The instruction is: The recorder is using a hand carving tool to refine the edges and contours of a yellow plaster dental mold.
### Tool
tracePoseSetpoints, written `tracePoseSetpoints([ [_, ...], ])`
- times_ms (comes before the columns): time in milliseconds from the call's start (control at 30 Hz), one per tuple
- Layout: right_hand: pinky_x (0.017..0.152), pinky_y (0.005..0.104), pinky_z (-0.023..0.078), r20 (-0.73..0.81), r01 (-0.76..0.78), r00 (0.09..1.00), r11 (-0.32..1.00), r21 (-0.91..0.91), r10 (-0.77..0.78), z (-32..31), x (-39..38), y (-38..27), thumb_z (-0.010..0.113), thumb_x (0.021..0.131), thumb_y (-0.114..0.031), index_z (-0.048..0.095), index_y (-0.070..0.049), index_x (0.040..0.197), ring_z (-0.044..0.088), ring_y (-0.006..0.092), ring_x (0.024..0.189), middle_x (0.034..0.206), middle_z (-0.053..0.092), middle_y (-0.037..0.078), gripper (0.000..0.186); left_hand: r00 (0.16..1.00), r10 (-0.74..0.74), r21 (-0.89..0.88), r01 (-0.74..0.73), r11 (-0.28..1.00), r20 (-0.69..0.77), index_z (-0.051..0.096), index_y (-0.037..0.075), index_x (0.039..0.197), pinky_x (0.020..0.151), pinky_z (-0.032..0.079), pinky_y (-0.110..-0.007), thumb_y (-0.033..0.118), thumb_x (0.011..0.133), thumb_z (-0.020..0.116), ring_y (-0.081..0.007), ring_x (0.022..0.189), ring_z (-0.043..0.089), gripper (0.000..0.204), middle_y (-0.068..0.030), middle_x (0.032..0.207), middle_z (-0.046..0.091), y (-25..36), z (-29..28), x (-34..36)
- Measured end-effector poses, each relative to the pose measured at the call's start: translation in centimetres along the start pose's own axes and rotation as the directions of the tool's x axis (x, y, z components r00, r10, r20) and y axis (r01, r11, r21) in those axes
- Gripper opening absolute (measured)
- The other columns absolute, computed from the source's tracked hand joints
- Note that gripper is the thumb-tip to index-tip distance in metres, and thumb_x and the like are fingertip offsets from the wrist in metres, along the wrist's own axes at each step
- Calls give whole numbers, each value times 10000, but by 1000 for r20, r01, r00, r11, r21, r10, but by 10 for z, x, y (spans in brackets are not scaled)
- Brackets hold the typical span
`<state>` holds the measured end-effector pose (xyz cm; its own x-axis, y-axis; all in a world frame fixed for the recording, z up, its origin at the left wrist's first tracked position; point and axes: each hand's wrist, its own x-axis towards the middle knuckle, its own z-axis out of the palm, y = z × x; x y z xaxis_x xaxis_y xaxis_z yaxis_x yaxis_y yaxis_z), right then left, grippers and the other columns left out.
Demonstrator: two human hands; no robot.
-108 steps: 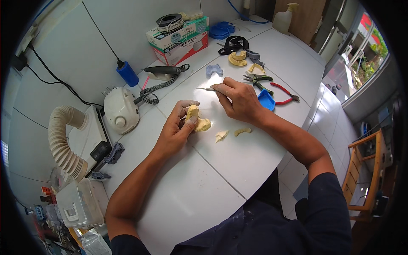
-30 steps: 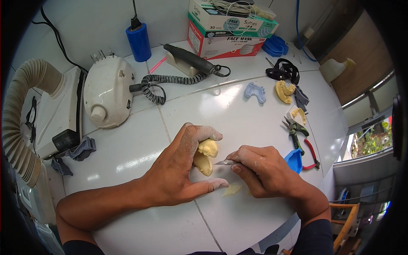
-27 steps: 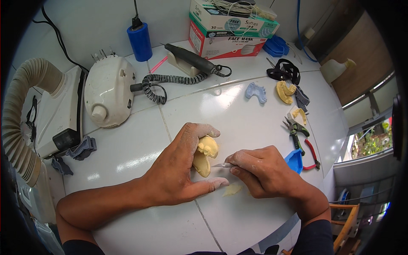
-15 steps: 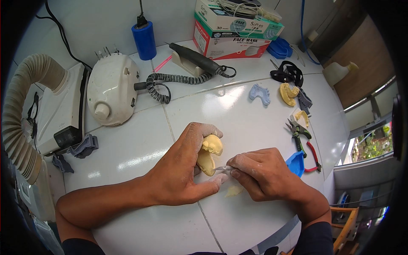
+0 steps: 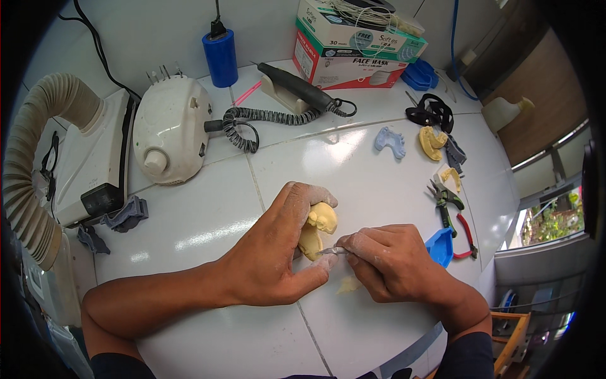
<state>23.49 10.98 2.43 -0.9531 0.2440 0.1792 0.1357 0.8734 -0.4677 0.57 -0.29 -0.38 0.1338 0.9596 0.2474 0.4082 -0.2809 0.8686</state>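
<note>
My left hand point(image 5: 271, 256), dusted with white powder, is wrapped round a pale yellow dental cast point(image 5: 322, 218), held upright over the tiled bench, with the thumb low beside it. My right hand point(image 5: 391, 265) is closed on a slim metal carving blade point(image 5: 334, 251), whose tip touches or nearly touches the cast's lower part; the exact contact is too small to tell. Under and between my hands lies a pale yellow scrap point(image 5: 348, 284) on the tiles. Just beyond my right hand is a blue plastic tray point(image 5: 440, 241).
Behind are a white control unit point(image 5: 170, 132), dark handpiece point(image 5: 293, 85), suction hose point(image 5: 25, 177), blue cylinder point(image 5: 219, 57) and mask boxes point(image 5: 350, 66). At right lie light-blue point(image 5: 390, 142) and yellow casts point(image 5: 431, 140), green pliers point(image 5: 447, 211) and red pliers point(image 5: 468, 240).
The view has turned since the oldest frame. My right hand has come down beside the cast, and over the last second the blade tip has moved in to the cast's lower part.
</note>
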Motion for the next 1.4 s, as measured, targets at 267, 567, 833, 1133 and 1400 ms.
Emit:
tracePoseSetpoints([
  [267, 590, 392, 545, 8, -21, 1000, 998, -56, 21, 1, -2, -3, 744, 883, -83, 697, -65, 1140, 694, 271, 663, 810, 663, 67, 263, 1000, 7, -34, -7, 999, -7, 450, 35, 1382, 838, 450, -341, 112, 904, 771, -189, 963, 516, 581, -107, 1090, 491, -1, 3, 1],
  [567, 569, 388, 537, 4, -31, 1000, 998, -62, 31, 6, -3, -3, 755, 886, -89, 704, -74, 1152, 686, 264, 639, 795, 659, 60, 271, 999, -34, -37, 34, 999, -9, 484, 36, 1337, 799, 454, -357, 112, 893, 768, -194, 942, 513, 532, -111, 1074, 480, 4, 1, 1],
  [833, 555, 384, 529, 8, -35, 999, 996, -80, 36, 8, -2, -4, 772, 882, -96, 711, -63, 1157, 682, 266, 626, 792, 657, 64, 283, 995, 36, -31, -38, 999, -90, 548, 33, 1271, 796, 472, -371, 83, 843, 746, -252, 920, 542, 474, -133, 1084, 506, 0, 7, 1],
  [1133, 550, 409, 513, -15, -69, 998, 994, -80, 68, 7, 3, -12, 724, 846, 8, 663, -27, 979, 634, 311, 584, 754, 634, 102, 150, 1000, 17, -14, -17, 1000, -12, 525, 25, 1286, 745, 470, -452, 82, 852, 714, -321, 894, 550, 476, -178, 1060, 459, 0, 8, -1],
  [1400, 537, 401, 523, -16, -69, 998, 998, -15, 68, 4, -1, -4, 744, 879, -80, 691, -68, 1062, 676, 283, 612, 761, 665, 73, 191, 997, -37, 15, 38, 999, -62, 522, -17, 1311, 829, 473, -404, 114, 835, 750, -306, 965, 531, 544, -175, 1106, 478, 6, 8, 0],
])
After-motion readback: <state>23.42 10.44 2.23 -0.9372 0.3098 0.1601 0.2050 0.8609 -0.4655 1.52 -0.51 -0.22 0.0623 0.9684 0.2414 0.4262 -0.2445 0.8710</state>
